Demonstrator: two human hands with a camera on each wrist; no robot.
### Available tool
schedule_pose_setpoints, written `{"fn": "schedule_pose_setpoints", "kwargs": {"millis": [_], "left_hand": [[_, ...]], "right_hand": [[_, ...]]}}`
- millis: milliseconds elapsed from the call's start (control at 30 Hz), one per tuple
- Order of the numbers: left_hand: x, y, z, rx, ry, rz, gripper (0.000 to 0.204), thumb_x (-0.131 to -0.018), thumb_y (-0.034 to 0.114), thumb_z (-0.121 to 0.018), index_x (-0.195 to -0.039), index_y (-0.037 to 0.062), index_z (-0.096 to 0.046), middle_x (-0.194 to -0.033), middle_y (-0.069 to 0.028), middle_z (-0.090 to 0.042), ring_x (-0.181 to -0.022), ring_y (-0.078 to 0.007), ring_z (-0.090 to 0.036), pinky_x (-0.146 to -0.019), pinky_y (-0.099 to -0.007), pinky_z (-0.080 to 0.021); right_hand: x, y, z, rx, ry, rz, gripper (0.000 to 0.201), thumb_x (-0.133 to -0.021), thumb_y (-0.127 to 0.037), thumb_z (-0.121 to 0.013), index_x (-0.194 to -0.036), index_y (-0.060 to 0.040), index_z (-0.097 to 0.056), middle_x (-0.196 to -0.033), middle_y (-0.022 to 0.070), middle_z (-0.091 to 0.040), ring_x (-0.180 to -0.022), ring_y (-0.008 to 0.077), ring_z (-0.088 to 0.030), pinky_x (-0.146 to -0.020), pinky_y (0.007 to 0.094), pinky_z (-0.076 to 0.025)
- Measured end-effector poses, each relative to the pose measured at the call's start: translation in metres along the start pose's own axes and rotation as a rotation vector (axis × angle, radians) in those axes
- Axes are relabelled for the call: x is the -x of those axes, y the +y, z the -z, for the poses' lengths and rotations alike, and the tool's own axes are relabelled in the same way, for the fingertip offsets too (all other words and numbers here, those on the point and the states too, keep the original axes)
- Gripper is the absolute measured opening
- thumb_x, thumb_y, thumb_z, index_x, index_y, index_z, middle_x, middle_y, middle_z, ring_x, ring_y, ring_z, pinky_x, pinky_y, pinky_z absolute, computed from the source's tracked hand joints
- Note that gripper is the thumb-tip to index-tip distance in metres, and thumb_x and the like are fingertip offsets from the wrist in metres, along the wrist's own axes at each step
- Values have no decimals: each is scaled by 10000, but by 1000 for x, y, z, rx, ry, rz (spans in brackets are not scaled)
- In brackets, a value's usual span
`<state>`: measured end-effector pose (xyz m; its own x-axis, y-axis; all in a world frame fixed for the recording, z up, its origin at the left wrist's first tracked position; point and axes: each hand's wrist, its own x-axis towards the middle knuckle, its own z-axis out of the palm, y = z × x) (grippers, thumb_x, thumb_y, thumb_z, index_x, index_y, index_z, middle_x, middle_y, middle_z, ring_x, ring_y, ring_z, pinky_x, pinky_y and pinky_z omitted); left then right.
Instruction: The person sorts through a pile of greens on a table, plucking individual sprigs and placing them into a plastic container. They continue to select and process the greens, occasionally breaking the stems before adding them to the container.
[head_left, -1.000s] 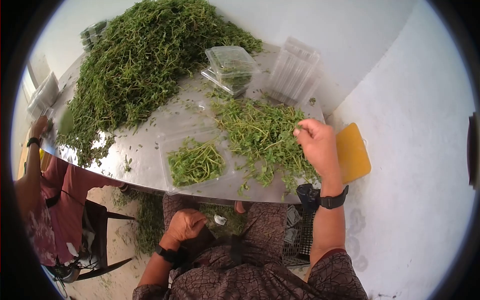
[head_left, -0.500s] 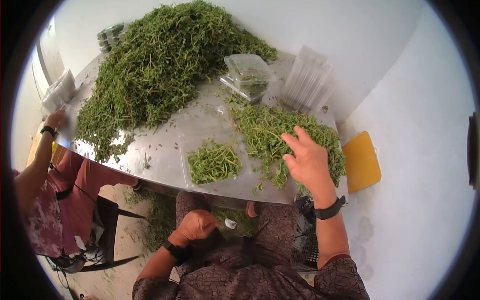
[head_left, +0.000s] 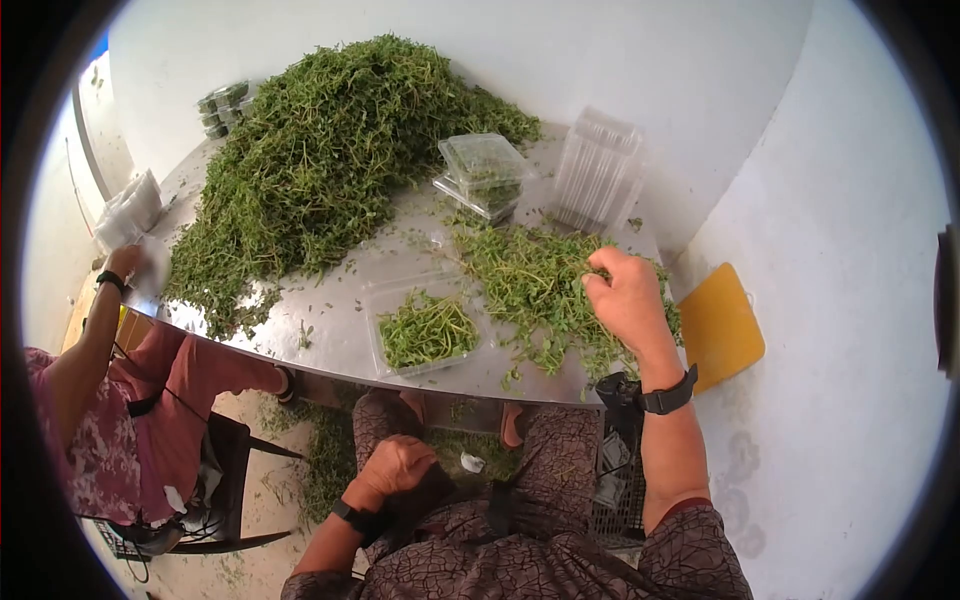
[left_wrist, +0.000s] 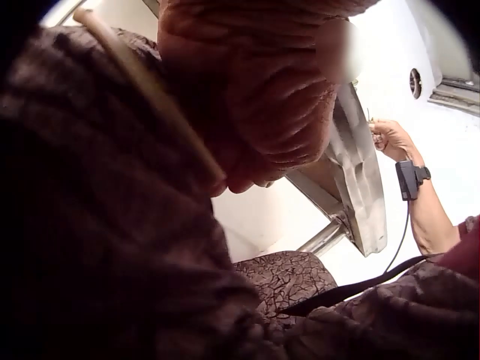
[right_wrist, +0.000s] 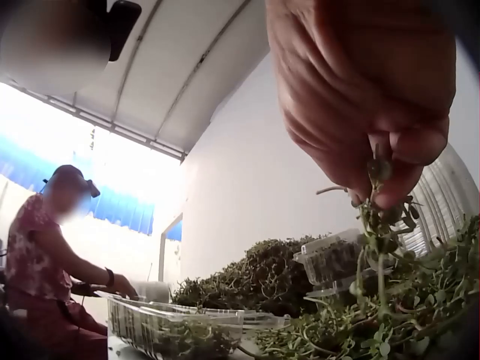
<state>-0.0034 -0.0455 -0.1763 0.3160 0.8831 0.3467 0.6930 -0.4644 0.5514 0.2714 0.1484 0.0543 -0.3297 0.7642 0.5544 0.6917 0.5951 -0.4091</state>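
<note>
Recording head view: right arm reaches forward, wrist bent, right hand (head_left: 630,295) low over the near pile of greens (head_left: 545,275) at the right of the tabletop (head_left: 275,332), thumb and forefinger brought together. Left arm bent; left hand (head_left: 395,463) lies over the lap, fingers curled. Pile: loose, tangled, light-green stems with small leaves. Just left of it, a clear tray (head_left: 372,338) holds cut greens (head_left: 428,330), stems mostly criss-crossed. Darker large mound (head_left: 320,160) behind.

Left wrist view: palm and curled fingers fill the upper middle, in shadow; a pale rod (left_wrist: 146,86) passes close to the fingertips. Cannot tell whether the left hand grips it.

Right wrist view: right hand points downward, fingertips pinching a sprig (right_wrist: 370,221); thin stems and rounded leaves hang from the grip above the pile. Tray stands to the left in this view.
</note>
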Motion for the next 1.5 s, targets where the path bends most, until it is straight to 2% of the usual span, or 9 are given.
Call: {"fn": "schedule_pose_setpoints", "kwargs": {"millis": [100,167,400,467,667,933,1100,1233,1500], "left_hand": [[-1,14,4,196,-19,90,104,-788,119,-686,-837,30,-708,-798,-140,-693,-775,-350,-673,-695,-402,-557],[-12,33,19,316,-105,138,135,-884,122,-666,-903,4,-727,-856,-133,-724,-806,-280,-712,-718,-360,-563],[-60,103,75,933,-83,314,274,-1004,210,-566,-1100,-18,-684,-1034,-85,-726,-1004,-197,-679,-870,-336,-533],[-76,120,80,1197,36,308,403,-1041,269,-492,-1337,-3,-528,-1250,-126,-638,-1174,-264,-609,-973,-378,-490],[-96,144,72,1682,146,205,638,-1040,368,-460,-1526,41,-208,-1498,-150,-376,-1361,-326,-434,-1081,-468,-401],[-88,149,80,1828,189,310,654,-1012,351,-544,-1519,50,-260,-1431,-87,-456,-1283,-215,-496,-1068,-409,-418],[-84,144,78,1786,216,363,394,-1043,201,-490,-1409,66,-433,-1432,-127,-488,-1259,-204,-524,-1074,-404,-429],[-83,143,72,1744,280,382,212,-1050,140,-461,-1204,54,-578,-1375,-143,-545,-1230,-198,-545,-1061,-375,-458],[-80,140,77,1746,402,373,207,-1064,158,-432,-1160,75,-595,-1347,-103,-574,-1111,-158,-602,-930,-327,-530]], "right_hand": [[2,4,4,-161,-2,-143,88,-832,-49,-639,-886,21,-637,-666,142,-611,-585,252,-628,-561,364,-489],[4,5,4,-593,-30,-314,96,-869,-55,-632,-878,40,-618,-663,50,-596,-570,138,-600,-509,300,-455],[17,-13,12,-1019,-22,-401,75,-876,-58,-632,-866,13,-612,-689,3,-593,-579,78,-604,-480,223,-422],[25,-30,12,-1076,-57,-420,79,-881,-54,-623,-918,15,-629,-700,10,-607,-582,85,-610,-480,217,-424],[63,-68,-2,-1198,-136,-400,111,-899,-25,-596,-987,31,-635,-737,31,-642,-585,75,-597,-491,218,-441],[107,-103,-24,-966,-141,-318,93,-898,26,-610,-989,31,-628,-874,50,-670,-696,70,-628,-585,234,-522],[109,-108,-37,-582,-26,201,218,-745,108,-637,-942,12,-639,-832,144,-659,-651,273,-651,-581,326,-517],[113,-112,-39,-409,-50,242,235,-720,107,-651,-935,11,-651,-828,122,-645,-684,300,-656,-572,350,-521],[113,-119,-45,-498,18,222,282,-752,98,-684,-1021,13,-665,-1002,156,-662,-763,282,-687,-665,336,-563]]}}
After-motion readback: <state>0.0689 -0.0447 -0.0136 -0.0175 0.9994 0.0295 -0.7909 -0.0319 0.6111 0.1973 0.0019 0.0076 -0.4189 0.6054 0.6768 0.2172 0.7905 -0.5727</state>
